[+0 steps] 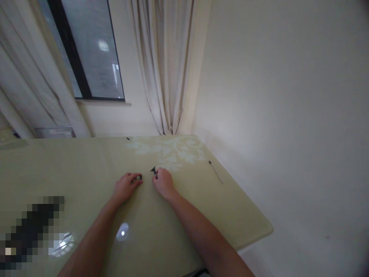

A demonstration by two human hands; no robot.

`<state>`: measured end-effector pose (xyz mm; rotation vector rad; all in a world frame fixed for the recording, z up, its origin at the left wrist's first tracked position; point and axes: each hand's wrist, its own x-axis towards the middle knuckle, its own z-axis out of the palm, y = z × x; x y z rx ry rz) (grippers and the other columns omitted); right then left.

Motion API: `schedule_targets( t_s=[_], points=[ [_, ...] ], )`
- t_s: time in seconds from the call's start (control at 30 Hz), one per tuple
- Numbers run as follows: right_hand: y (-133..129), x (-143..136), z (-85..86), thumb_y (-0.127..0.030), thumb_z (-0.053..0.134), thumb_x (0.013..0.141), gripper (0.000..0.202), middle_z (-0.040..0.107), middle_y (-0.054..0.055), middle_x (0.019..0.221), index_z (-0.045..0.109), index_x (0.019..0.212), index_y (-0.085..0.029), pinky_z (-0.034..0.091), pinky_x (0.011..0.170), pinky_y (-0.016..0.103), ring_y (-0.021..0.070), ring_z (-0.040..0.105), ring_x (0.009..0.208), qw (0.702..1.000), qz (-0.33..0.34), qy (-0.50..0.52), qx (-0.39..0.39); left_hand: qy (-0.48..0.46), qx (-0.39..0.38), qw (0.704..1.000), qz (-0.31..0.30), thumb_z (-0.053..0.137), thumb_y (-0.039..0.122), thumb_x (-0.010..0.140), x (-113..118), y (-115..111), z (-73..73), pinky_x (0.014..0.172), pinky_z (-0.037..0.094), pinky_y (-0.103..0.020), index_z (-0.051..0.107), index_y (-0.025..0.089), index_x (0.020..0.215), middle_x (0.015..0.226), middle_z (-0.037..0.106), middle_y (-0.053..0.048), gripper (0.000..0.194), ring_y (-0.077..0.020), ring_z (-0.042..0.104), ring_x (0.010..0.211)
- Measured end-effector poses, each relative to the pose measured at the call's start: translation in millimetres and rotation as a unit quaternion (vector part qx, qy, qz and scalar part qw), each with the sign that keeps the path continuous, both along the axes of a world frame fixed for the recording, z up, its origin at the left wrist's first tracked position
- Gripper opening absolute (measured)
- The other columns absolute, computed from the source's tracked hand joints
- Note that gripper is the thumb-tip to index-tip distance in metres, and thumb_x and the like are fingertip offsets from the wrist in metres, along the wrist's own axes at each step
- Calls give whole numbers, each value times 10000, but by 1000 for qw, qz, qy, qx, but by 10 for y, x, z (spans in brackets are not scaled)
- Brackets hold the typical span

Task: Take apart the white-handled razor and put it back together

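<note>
Above the tabletop, my right hand (163,182) is closed around a small black T-shaped piece (153,169), its crossbar pointing up and away from me; the lower part is hidden by my fingers. A short gap to the left, my left hand (127,186) pinches a small dark block-like piece (140,177) between thumb and fingertips. That piece is too small to name. The two held pieces are apart from each other.
The glossy pale green table (230,215) has a white floral pattern at the back. A thin white stick or cord with a dark end (216,172) lies near the right edge. A tiny black piece (128,138) rests by the back edge. Walls and curtains (167,69) stand behind.
</note>
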<state>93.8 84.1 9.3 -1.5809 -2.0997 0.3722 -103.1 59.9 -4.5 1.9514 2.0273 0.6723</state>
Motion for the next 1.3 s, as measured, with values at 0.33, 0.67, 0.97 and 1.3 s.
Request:
schedule_targets(
  t_s=[0.33,0.67,0.97,1.3],
  points=[
    [194,822,136,-386,572,994,276,716,117,1011,698,1075,-154,452,828,292,223,656,938,996,-86,-19,-11,-10,-6,1000,-7,567,439,882,-19,32,-10,909,513,-368,725,215,1236,1146,704,-107,448,-261,685,1015],
    [71,2695,73,-247,561,951,251,638,192,1154,639,1159,-130,419,912,344,289,602,1057,951,-256,-165,47,-19,-7,1000,-11,588,439,848,-37,70,-38,913,519,-365,733,231,1205,1146,715,-98,438,-259,693,1003],
    [66,1563,87,-79,545,854,206,676,74,1002,634,1017,-167,410,786,247,167,618,868,996,-57,-44,52,-46,11,999,-10,594,470,822,-64,42,-80,896,528,-363,724,212,1206,1133,726,-102,481,-261,700,989],
    [-115,407,21,-95,537,861,259,639,124,1073,627,1094,-160,447,798,307,217,611,909,999,3,-25,20,-82,38,996,-7,623,524,778,-52,-60,-56,879,537,-372,704,167,1209,1082,724,-103,565,-257,691,945]
  ],
)
